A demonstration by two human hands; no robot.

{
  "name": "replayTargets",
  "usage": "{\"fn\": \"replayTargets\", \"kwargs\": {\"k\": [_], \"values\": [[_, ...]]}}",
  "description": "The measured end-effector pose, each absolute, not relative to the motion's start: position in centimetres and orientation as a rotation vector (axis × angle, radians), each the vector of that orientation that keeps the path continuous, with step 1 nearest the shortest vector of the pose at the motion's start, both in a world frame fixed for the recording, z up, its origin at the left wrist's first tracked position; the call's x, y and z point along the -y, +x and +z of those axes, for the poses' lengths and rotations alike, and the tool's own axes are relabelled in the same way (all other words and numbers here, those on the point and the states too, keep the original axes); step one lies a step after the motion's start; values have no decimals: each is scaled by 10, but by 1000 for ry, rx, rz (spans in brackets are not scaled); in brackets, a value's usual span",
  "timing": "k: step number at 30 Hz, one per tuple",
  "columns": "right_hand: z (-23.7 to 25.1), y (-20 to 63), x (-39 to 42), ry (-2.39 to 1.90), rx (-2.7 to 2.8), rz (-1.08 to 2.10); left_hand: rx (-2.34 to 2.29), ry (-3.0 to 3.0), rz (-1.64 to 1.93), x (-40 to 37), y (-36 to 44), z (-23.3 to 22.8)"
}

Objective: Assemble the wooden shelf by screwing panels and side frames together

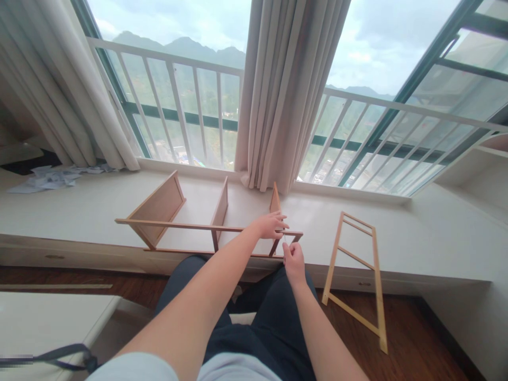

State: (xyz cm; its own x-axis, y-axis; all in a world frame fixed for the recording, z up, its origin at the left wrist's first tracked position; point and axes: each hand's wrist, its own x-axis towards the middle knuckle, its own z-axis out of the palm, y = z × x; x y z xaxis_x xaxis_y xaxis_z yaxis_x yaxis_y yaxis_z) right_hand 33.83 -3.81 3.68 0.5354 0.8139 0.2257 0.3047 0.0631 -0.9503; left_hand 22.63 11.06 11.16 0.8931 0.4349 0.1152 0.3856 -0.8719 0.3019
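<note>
Both hands work at the right end of a wooden rack on the window ledge.

The left hand [271, 224] lies over the rack's [166, 211] front rail, fingers [278, 218] spread and curled loosely on the wood by its right upright panel. Just under it, the right hand [294, 262] is closed in a pinch around a thin tool [284, 238] – too small to identify – whose tip points up at the rail near the left fingertips. The rack stretches away to the left of the fingers along the ledge [79, 206], with two more panels standing in it. To the right of the hands, well apart, a ladder-like frame [355, 275] leans against the ledge. Beyond the fingers hang a curtain [286, 90] and a window railing – behind them, hills.
</note>
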Motion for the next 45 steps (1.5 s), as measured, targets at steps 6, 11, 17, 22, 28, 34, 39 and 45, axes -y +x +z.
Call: {"fn": "replayTargets", "kwargs": {"k": [6, 11, 17, 22, 28, 34, 39, 45], "values": [[46, 346, 41, -1763, 1264, 290, -621, 2784, 240, -109, 225, 114], [46, 347, 43, -1842, 1336, 216, -621, 2775, 241, -110, 225, 114], [44, 350, 43, -1914, 1366, 137, -615, 2783, 264, -110, 227, 112], [44, 350, 44, -1911, 1392, 112, -624, 2785, 261, -111, 226, 111], [45, 348, 44, -1910, 1429, 151, -634, 2786, 280, -109, 225, 112], [45, 347, 43, -1908, 1428, 173, -637, 2779, 268, -108, 225, 115], [45, 347, 44, -1888, 1361, 198, -634, 2768, 241, -107, 225, 116], [43, 349, 46, -1784, 1342, 285, -623, 2781, 254, -109, 225, 115]]}}
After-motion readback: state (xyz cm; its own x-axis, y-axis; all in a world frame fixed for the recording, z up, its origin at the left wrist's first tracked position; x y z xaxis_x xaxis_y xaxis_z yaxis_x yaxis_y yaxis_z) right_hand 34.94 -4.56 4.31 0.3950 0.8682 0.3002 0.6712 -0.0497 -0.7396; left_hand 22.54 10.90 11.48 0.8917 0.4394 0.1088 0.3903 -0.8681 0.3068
